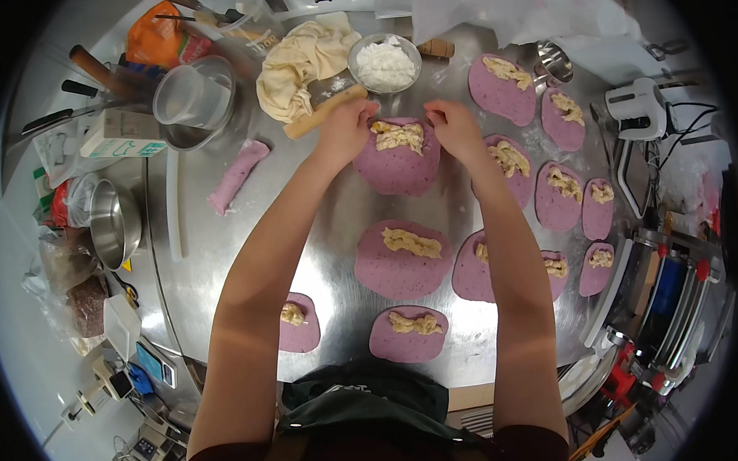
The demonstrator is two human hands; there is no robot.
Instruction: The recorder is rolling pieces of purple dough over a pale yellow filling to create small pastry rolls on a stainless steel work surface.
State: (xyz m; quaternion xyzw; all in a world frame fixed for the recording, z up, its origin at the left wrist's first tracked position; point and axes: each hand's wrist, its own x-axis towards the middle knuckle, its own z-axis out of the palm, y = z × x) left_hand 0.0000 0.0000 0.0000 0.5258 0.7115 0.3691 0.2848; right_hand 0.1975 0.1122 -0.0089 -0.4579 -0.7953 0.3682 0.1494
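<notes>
Between my hands lies a flat, speckled purple dough piece (398, 171) with a strip of lumpy cream-coloured filling (400, 137) near its far edge. My left hand (348, 135) is closed at the far left corner of this dough, fingertips pinched on its edge. At the far right corner my right hand (457, 131) pinches in the same way. The far edge is slightly lifted toward the filling. A second purple dough piece with filling (401, 270) lies nearer to me. One rolled purple dough log (239, 176) rests to the left.
Several more filled dough pieces (558, 206) lie on the right of the steel table (321, 265). Beyond my left hand are a wooden rolling pin (316, 116), a cloth-like heap of pale dough (294, 66) and a bowl of white flour (387, 65). A hand mixer (634, 107) stands far right.
</notes>
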